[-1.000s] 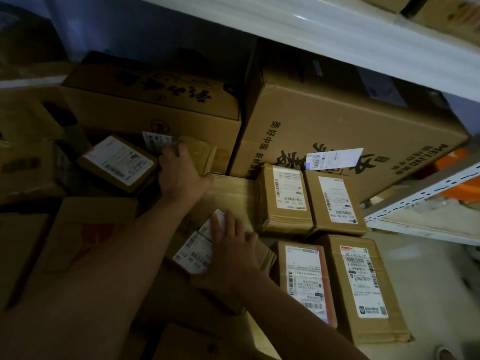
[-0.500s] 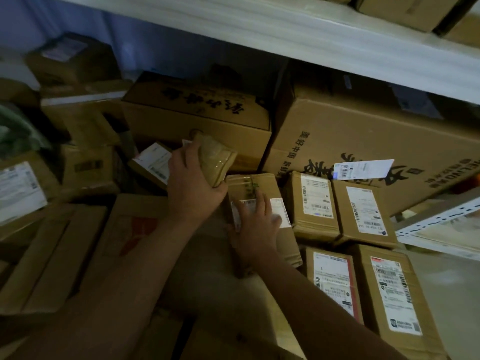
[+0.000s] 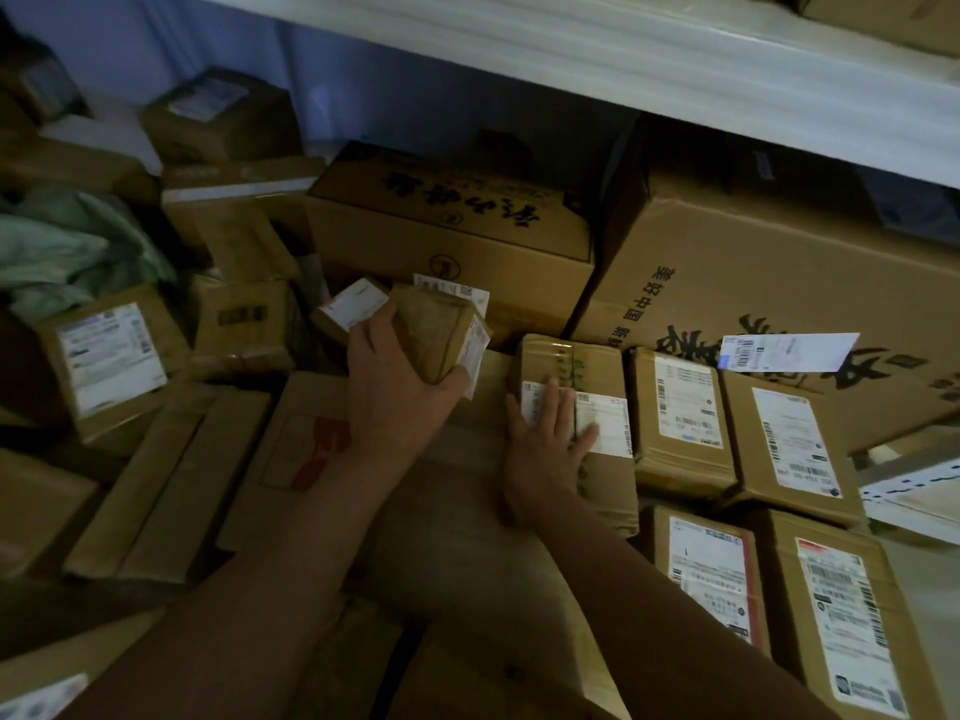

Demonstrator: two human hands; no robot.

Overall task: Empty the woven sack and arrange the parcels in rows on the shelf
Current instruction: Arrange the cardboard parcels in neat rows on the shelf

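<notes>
Dim light blurs the parcel labels, and both forearms run off the bottom edge at 6 o'clock. The left hand (image 3: 395, 387) grips a small taped parcel (image 3: 439, 330), tilted, at 12 o'clock. The right hand (image 3: 545, 449) lies flat, fingers spread, on a long parcel (image 3: 576, 376) whose long axis runs 12 to 6, touching the labelled row (image 3: 680, 407) at its 3 o'clock.

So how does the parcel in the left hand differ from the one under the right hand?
The small parcel is gripped by the left hand and tilted, lifted off the pile; the long parcel lies flat under the right hand, whose straight fingers press its label. The small parcel is short and chunky; the long parcel is longer, lined up beside the row of labelled parcels. Both are brown taped cardboard with white shipping labels.
</notes>
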